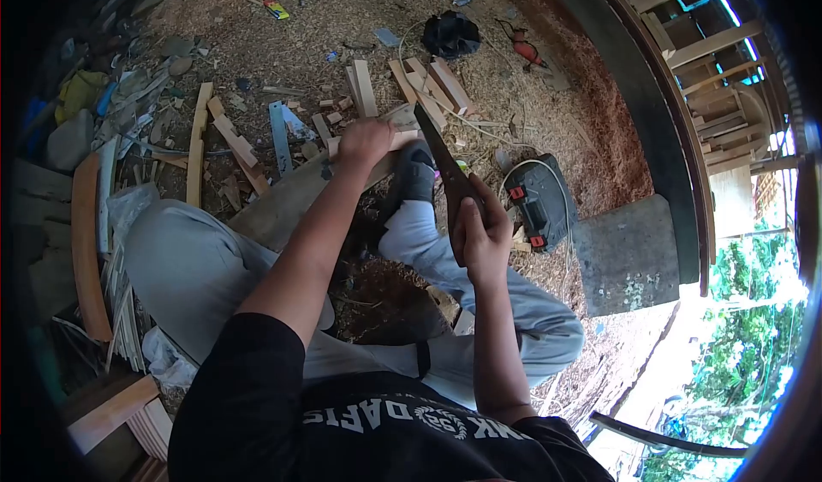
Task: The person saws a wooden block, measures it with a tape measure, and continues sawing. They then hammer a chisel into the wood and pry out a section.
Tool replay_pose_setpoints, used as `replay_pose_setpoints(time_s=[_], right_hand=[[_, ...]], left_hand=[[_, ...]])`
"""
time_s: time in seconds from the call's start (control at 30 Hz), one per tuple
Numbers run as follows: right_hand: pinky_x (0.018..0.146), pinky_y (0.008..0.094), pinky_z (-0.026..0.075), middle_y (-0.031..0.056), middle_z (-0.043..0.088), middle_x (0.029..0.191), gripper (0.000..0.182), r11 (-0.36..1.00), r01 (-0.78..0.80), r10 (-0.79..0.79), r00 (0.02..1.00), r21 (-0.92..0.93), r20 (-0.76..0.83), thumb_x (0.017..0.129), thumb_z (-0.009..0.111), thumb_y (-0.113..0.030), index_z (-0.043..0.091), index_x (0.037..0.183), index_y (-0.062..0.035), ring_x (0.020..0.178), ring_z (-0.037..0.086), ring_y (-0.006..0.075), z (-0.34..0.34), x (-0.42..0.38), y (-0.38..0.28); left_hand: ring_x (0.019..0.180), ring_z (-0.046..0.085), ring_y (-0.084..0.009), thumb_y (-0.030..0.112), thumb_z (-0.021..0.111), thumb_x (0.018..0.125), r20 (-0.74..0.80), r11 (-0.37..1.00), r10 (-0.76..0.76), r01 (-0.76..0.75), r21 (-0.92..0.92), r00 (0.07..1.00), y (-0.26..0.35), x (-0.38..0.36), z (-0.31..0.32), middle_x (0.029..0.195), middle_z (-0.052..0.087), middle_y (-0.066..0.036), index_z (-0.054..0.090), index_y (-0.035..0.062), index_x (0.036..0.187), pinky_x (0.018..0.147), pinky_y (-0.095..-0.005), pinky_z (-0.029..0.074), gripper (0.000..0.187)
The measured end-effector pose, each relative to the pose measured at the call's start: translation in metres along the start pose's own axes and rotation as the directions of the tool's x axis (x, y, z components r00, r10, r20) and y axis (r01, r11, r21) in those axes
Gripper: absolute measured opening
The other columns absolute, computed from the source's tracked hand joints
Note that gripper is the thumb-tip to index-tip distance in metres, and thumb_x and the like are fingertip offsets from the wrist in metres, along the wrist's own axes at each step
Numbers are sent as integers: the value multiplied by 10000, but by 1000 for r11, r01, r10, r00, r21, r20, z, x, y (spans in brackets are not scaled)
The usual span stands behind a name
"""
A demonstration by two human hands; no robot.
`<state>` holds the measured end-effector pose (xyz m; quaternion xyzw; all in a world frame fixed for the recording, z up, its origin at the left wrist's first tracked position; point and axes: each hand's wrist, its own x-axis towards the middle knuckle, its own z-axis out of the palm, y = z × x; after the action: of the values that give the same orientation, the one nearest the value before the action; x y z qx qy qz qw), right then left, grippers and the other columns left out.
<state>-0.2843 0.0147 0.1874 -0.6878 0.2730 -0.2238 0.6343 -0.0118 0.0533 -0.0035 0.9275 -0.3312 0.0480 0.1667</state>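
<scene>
My right hand (pixel 484 235) is wrapped round the saw (pixel 441 152). My left hand (pixel 366 142) (finger opening I can't tell) rests on the crosswise wood piece (pixel 404 139), beside the blade.

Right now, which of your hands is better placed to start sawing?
Probably the right: the right hand holds the saw, its blade reaching toward the wood piece, while the left hand rests at that wood, seemingly steadying it.

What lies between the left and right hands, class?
The head view shows a dark shoe and the saw blade between the left hand and right hand.
</scene>
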Motion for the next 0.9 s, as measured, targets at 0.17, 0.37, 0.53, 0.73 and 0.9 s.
replay_pose_setpoints(time_s=[0.17,0.37,0.53,0.73,0.9], right_hand=[[594,189,417,10,687,960,454,1000,-21,21,1000,21,0,1090,617,-130,543,1488,76,704,536,16,0,-2,-8],[544,180,390,5,684,944,428,989,-12,28,994,146,-108,1093,594,-93,547,1490,60,636,509,1,-20,-14,1],[528,180,351,-12,674,933,426,989,-5,28,987,145,-160,1100,591,-95,540,1499,47,605,459,-7,-56,-22,-4],[558,187,357,-5,689,1053,445,993,49,-24,971,103,-236,1099,609,-125,538,1511,26,670,474,-9,-82,-44,14],[816,201,492,75,699,1264,468,966,-134,160,982,223,-102,1091,609,-113,521,1521,49,974,626,52,-78,-69,22]], left_hand=[[784,772,-333,430,469,1090,-53,999,-32,31,-16,998,0,2,2,837,770,-155,789,71,826,714,-470,631,548],[854,761,-318,413,488,1086,88,989,146,-143,-37,985,28,18,5,890,769,-143,776,92,847,761,-471,624,494],[1031,715,-286,368,566,1074,-246,995,94,-86,41,965,56,21,20,964,724,-101,691,98,1017,766,-463,603,303],[827,741,-335,382,556,1087,-138,984,178,-172,52,974,28,12,14,926,733,-130,672,94,1013,727,-461,601,319],[903,730,-383,379,507,1109,-59,999,52,-53,-12,997,-17,-33,-4,951,741,-195,705,45,956,776,-508,605,417]])
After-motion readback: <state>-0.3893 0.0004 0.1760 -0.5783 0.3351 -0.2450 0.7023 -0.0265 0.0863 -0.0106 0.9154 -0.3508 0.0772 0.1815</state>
